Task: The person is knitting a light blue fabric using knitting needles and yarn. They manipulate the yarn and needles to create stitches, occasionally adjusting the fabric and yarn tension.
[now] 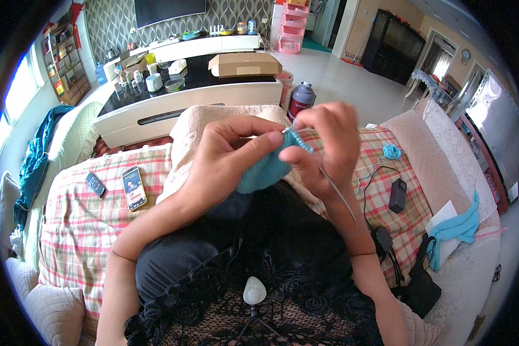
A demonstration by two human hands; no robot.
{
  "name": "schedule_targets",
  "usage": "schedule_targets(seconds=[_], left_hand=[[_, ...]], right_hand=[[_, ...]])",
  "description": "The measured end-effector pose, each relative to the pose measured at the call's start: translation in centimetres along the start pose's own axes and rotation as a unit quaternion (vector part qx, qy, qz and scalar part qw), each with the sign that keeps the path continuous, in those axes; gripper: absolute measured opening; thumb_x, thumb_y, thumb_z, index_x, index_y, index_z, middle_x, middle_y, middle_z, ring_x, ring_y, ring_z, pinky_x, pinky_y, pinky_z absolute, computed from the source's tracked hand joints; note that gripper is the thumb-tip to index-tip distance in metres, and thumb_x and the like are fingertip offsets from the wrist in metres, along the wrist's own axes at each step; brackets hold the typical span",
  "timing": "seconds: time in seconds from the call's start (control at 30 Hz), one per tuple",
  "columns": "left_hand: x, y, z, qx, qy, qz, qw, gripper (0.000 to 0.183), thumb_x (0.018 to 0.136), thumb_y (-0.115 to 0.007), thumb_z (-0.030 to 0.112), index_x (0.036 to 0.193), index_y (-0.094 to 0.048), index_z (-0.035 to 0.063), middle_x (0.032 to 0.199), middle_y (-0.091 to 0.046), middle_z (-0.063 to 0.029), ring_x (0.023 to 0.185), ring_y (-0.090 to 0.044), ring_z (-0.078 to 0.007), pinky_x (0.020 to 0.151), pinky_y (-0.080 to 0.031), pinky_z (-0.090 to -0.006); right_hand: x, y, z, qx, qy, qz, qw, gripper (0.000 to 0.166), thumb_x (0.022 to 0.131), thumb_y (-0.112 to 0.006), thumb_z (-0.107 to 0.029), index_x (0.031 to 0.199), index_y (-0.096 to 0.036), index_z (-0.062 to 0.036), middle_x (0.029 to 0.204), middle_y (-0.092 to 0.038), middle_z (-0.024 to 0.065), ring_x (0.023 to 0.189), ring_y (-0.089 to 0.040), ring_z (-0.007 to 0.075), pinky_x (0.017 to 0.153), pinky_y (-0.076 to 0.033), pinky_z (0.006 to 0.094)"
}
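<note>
A piece of turquoise knitting (264,175) hangs above my lap between both hands. My left hand (218,158) pinches its upper edge between thumb and fingers, close to a needle tip (285,130). A row of stitches (302,142) slants down from that tip toward my right thumb. My right hand (328,147), a little blurred, is curled around the other side of the work, with a strand of yarn near its raised index finger. From under it a thin grey needle cable (337,190) loops down past my wrist. Part of the knitting is hidden behind my fingers.
On the plaid sofa cover (86,233) lie a remote control (95,184) and a lit phone (134,188). To the right are a turquoise yarn ball (392,151), a black power bank-like device (398,196) with cables and a folded turquoise knitted piece (456,229). A coffee table (190,106) stands ahead.
</note>
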State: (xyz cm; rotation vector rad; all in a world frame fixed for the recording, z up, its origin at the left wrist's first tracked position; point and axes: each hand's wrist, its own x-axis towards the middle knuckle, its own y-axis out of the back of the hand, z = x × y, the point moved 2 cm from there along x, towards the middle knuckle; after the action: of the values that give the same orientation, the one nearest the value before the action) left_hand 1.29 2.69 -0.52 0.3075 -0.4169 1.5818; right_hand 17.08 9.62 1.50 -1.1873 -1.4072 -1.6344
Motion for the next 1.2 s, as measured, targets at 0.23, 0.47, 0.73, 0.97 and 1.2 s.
schedule_targets(seconds=[0.23, 0.47, 0.73, 0.97, 1.2], left_hand=[[0.2, 0.2, 0.1, -0.006, -0.004, -0.011, 1.000, 0.019, 0.091, -0.061, 0.012, 0.101, -0.065, -0.0030, 0.090, -0.066, -0.0052, 0.083, -0.059, -0.0070, 0.075, -0.048, -0.0225], [0.4, 0.4, -0.3, -0.033, -0.030, 0.007, 0.999, 0.018, 0.092, -0.060, 0.012, 0.101, -0.062, -0.0023, 0.091, -0.065, -0.0036, 0.083, -0.057, -0.0059, 0.073, -0.047, -0.0203], [0.1, -0.3, 0.8, 0.052, -0.004, -0.002, 0.999, 0.020, 0.092, -0.058, 0.010, 0.107, -0.067, 0.0003, 0.096, -0.067, -0.0061, 0.089, -0.059, -0.0097, 0.081, -0.047, -0.0240], [0.4, 0.0, 0.1, 0.003, -0.036, 0.030, 0.999, 0.021, 0.092, -0.060, 0.012, 0.104, -0.067, -0.0030, 0.094, -0.068, -0.0056, 0.084, -0.060, -0.0074, 0.075, -0.050, -0.0227], [0.2, 0.1, 0.2, 0.075, -0.030, -0.024, 0.996, 0.018, 0.091, -0.061, 0.012, 0.099, -0.066, -0.0040, 0.091, -0.067, -0.0056, 0.083, -0.060, -0.0076, 0.074, -0.049, -0.0226]], right_hand=[[-0.2, -0.2, 0.1, 0.091, -0.026, 0.029, 0.995, 0.050, 0.076, -0.069, -0.051, 0.094, -0.065, -0.0045, 0.087, -0.059, 0.0082, 0.071, -0.053, 0.0174, 0.061, -0.043, 0.0300], [-0.2, 0.3, 0.5, 0.095, 0.027, 0.051, 0.994, 0.020, 0.076, -0.073, -0.026, 0.077, -0.066, -0.0078, 0.072, -0.057, 0.0049, 0.066, -0.052, 0.0232, 0.060, -0.041, 0.0327], [-0.6, 0.2, 0.5, 0.075, 0.024, 0.122, 0.989, 0.017, 0.073, -0.075, -0.022, 0.070, -0.063, -0.0092, 0.070, -0.055, 0.0040, 0.065, -0.049, 0.0230, 0.060, -0.039, 0.0336], [-0.6, 0.4, 0.1, 0.024, 0.035, 0.092, 0.995, 0.023, 0.073, -0.075, -0.028, 0.070, -0.062, -0.0084, 0.070, -0.054, 0.0043, 0.065, -0.049, 0.0232, 0.061, -0.039, 0.0341], [0.1, -1.0, 0.3, 0.149, -0.049, -0.038, 0.987, 0.049, 0.076, -0.071, -0.050, 0.096, -0.060, -0.0070, 0.086, -0.055, 0.0105, 0.075, -0.054, 0.0273, 0.063, -0.044, 0.0347]])
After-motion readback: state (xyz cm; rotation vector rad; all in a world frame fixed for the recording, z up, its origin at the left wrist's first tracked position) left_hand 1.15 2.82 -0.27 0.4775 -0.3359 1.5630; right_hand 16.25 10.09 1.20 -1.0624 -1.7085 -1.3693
